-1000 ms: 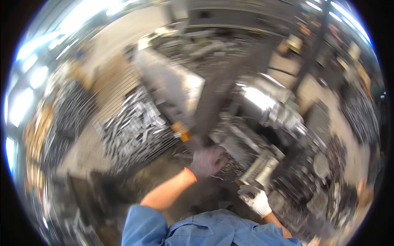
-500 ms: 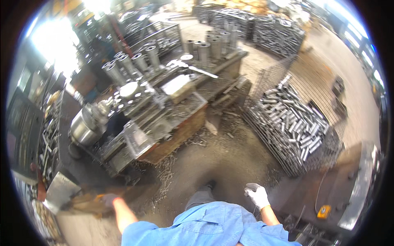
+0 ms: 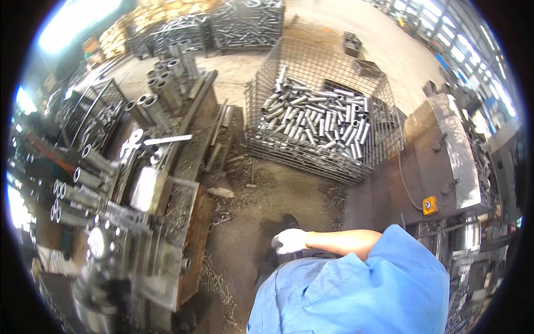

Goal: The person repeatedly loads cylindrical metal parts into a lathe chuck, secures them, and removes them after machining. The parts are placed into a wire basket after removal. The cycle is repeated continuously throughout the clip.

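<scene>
In front of my waist, my right hand (image 3: 289, 241) wears a white glove, with the bare forearm crossing in from the right. The back of the glove faces up and the fingers bend down out of sight, so whether they grip anything does not show. The hand hangs over my dark trousers, apart from the machine and the basket. My left hand is out of view. Ahead stands a wire mesh basket (image 3: 311, 161) full of short metal tubes (image 3: 320, 119).
On the left is a greasy machine bed (image 3: 189, 222) with upright metal tubes (image 3: 167, 89) and a caliper-like tool (image 3: 167, 140) on it. A dark steel bench (image 3: 411, 172) with a yellow switch box (image 3: 429, 205) stands at right. Metal shavings (image 3: 219, 286) litter the floor.
My view has turned right, so the machine and basket have shifted left. My right hand has come inward, before my waist. My left hand has gone out of view.
</scene>
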### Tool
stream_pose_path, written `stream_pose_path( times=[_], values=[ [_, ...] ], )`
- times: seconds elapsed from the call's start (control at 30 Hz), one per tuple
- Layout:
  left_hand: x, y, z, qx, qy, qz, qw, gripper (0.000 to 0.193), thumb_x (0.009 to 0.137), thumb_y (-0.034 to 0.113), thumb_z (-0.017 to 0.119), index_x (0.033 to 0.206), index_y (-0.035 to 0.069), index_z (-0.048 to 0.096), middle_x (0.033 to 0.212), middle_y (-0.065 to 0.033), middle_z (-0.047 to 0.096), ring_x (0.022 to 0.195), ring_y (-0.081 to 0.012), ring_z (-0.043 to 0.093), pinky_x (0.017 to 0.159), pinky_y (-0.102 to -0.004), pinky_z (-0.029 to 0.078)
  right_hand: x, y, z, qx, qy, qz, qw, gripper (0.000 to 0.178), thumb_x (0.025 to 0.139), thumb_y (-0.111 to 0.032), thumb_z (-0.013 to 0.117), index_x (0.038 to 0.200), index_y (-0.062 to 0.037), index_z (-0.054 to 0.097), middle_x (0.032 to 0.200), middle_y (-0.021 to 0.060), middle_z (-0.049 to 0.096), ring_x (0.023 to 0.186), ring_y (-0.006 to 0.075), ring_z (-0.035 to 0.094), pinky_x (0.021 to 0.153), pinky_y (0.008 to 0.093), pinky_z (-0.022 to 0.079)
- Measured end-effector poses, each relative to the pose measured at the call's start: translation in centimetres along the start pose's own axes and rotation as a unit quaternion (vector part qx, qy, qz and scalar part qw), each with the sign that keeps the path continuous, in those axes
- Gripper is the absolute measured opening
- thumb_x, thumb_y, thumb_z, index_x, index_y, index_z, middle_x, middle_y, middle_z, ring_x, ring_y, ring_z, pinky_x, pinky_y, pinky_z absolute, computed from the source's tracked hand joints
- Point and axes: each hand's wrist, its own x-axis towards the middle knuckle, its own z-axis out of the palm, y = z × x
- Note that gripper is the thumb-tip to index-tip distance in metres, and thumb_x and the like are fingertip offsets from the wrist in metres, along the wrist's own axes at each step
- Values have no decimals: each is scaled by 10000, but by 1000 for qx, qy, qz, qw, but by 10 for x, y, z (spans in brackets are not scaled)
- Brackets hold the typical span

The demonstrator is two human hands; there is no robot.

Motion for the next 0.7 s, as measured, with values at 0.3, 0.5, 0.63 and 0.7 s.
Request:
stream_pose_path(
  times=[0.3,0.5,0.63,0.7],
  values=[
    [-122,257,37,-504,-379,-30,776,496,1031,379,628,1399,47,616,1326,-146,649,1185,-279,612,1022,-462,492,13,135,-94,106,68,95,987,554,962,-405,702,1360,-21,688,1326,182,741,1237,337,704,1083,415,542],
    [-210,473,-28,-458,-432,84,772,488,1002,377,683,1329,16,649,1194,-148,736,1043,-256,710,924,-417,582,9,327,-209,257,172,160,937,568,956,-387,743,1368,2,694,1273,177,770,1185,307,726,1042,398,556],
    [-237,784,-145,-198,88,667,713,692,839,224,847,1453,47,579,1377,-235,656,1231,-453,632,1020,-500,530,18,462,-326,394,290,221,844,643,918,-311,813,1434,28,633,1295,177,754,1210,282,701,1057,374,542],
    [-239,944,-201,-137,230,675,687,910,820,247,877,1595,97,424,1504,-248,568,1289,-452,591,1054,-543,522,25,531,-382,297,282,312,857,739,880,-373,808,1483,-5,595,1365,211,714,1255,342,684,1084,406,535]
  ],
)
